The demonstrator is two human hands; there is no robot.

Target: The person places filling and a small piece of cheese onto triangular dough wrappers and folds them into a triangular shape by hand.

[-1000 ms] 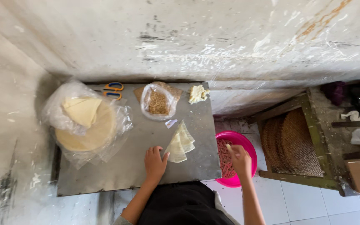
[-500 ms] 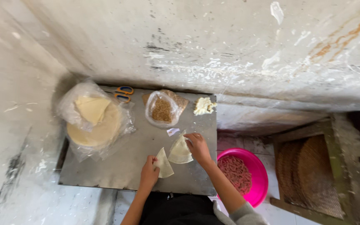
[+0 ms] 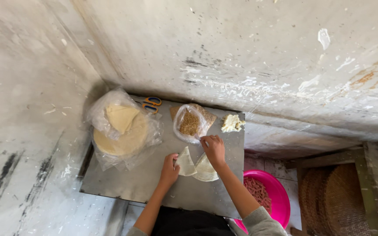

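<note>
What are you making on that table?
A person works at a metal table in a corner. The left hand holds a folded, wedge-shaped piece of thin dough. The right hand rests over a second piece and reaches toward an open plastic bag of brown filling. A stack of round dough sheets in plastic, scissors and a pale lump lie nearby. A pink bowl sits on the floor.

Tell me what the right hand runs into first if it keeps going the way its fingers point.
The right hand points up the tray toward the wall. First in that line looks to be the clear bag of brown filling, right at the fingertips; whether they already touch is unclear.
</note>
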